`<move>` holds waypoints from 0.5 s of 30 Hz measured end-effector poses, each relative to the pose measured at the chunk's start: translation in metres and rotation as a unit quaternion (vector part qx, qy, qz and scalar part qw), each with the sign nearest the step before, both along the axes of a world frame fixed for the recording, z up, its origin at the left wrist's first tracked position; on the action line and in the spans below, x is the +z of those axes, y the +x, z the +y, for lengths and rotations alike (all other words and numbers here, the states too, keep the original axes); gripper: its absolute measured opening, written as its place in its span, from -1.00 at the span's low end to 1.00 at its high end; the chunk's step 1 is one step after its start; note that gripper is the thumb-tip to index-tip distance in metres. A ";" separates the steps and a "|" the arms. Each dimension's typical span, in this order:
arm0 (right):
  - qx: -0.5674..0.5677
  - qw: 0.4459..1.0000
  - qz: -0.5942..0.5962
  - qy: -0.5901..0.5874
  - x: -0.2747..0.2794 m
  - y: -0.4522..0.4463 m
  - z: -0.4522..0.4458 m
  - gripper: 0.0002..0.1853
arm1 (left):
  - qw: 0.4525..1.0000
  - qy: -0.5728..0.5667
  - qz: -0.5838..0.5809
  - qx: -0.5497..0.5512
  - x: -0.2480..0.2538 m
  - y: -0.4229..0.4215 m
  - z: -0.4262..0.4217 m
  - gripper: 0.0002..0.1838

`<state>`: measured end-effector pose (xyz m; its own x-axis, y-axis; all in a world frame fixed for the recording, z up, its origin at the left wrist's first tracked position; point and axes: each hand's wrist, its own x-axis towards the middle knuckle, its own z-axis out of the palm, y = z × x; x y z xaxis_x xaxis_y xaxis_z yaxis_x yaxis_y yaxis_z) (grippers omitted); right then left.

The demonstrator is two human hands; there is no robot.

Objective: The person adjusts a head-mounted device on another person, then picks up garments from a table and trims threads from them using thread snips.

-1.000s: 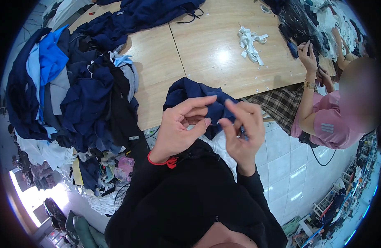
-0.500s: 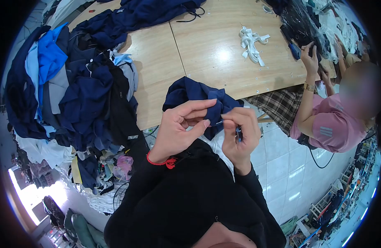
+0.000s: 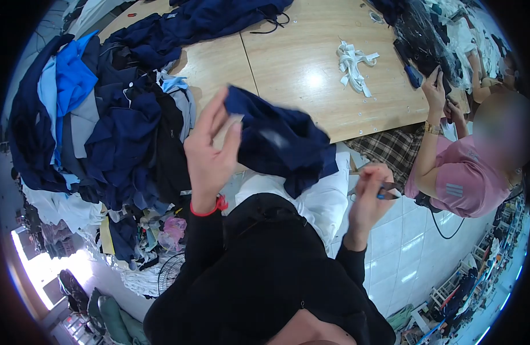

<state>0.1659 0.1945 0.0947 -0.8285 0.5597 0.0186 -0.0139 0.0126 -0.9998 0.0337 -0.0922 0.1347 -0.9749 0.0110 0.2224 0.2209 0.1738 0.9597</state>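
A navy blue garment hangs spread and partly blurred over my lap and the near table edge. My left hand, with a red string at the wrist, grips its upper left corner; the fingertips are partly behind the cloth. Off to the right, apart from the garment, my right hand is closed around small thread snips with a bit of blue on them. Their blades point right, away from the cloth.
Navy, black, grey and blue garments are heaped at the left. More navy clothing lies across the back of the wooden table, with white strips at right. A co-worker in a pink shirt sits at the right, handling dark cloth.
My hands have moved apart. The left went up and left, drawing the navy garment out from a bunch; the right let go of the cloth and swung right with the snips.
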 end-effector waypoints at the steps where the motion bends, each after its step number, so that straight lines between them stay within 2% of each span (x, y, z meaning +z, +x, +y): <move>1: -0.021 0.999 -0.019 0.019 -0.004 0.001 0.009 -0.90 | 0.982 -0.189 0.021 0.003 0.017 0.002 0.014 -0.12; 2: -0.042 0.998 -0.039 0.037 -0.009 0.001 0.019 -0.86 | 0.949 -0.276 0.114 -0.103 -0.023 -0.003 0.016 0.13; 3: -0.067 0.992 -0.053 0.089 -0.009 -0.001 0.023 -0.81 | 0.933 -0.311 0.095 -0.156 -0.052 0.006 0.032 0.29; 4: -0.088 0.984 -0.062 0.139 -0.009 -0.004 0.028 -0.76 | 0.903 -0.378 0.058 -0.195 -0.081 0.017 0.046 0.36; 5: -0.091 0.987 -0.076 0.111 -0.015 0.001 0.036 -0.71 | 0.849 -0.465 0.015 -0.249 -0.111 0.026 0.052 0.35; 6: -0.089 0.989 -0.081 0.082 -0.021 0.007 0.043 -0.66 | 0.814 -0.517 0.029 -0.264 -0.136 0.029 0.052 0.30; 7: -0.093 0.991 -0.065 0.064 -0.022 0.010 0.044 -0.66 | 0.823 -0.507 0.088 -0.241 -0.159 0.028 0.050 0.03; 8: -0.100 0.992 -0.055 0.047 -0.023 0.013 0.045 -0.65 | 0.832 -0.502 0.193 -0.139 -0.181 0.020 0.051 -0.39; 10: -0.111 0.991 -0.068 0.022 -0.017 0.016 0.041 -0.64 | 0.874 -0.428 0.101 -0.208 -0.171 -0.014 0.051 -0.62; 12: -0.113 0.991 -0.077 -0.007 -0.016 0.025 0.037 -0.64 | 0.905 -0.368 0.070 -0.200 -0.135 -0.059 0.050 -0.72; 13: -0.111 0.991 -0.069 -0.024 -0.019 0.025 0.036 -0.64 | 0.943 -0.260 0.093 -0.185 -0.108 -0.081 0.048 -0.70; 15: -0.095 0.993 -0.048 -0.050 -0.013 0.021 0.031 -0.65 | 0.974 -0.204 0.076 -0.062 -0.047 -0.119 0.043 -0.67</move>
